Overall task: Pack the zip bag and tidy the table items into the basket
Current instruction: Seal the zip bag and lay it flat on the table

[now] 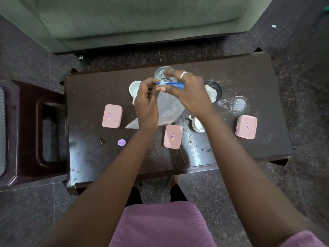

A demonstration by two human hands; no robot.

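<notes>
A frosted zip bag [168, 107] with a blue zip strip hangs above the middle of the dark table [231, 81]. My left hand [146, 102] pinches the left end of its top, and my right hand [188, 91] grips the blue strip on the right. Three pink lidded boxes lie on the table: one at the left [112, 116], one in the middle front [172, 136], one at the right [246, 126]. A small black mesh basket [214, 90] with something white inside stands behind my right wrist, partly hidden.
A clear glass [162, 73] and a white cup [134, 89] stand behind my hands. A white handled cup [196, 124] sits under my right forearm. A small purple cap [121, 142] lies front left. A plastic stool [35, 132] stands left; a green sofa [133, 20] beyond.
</notes>
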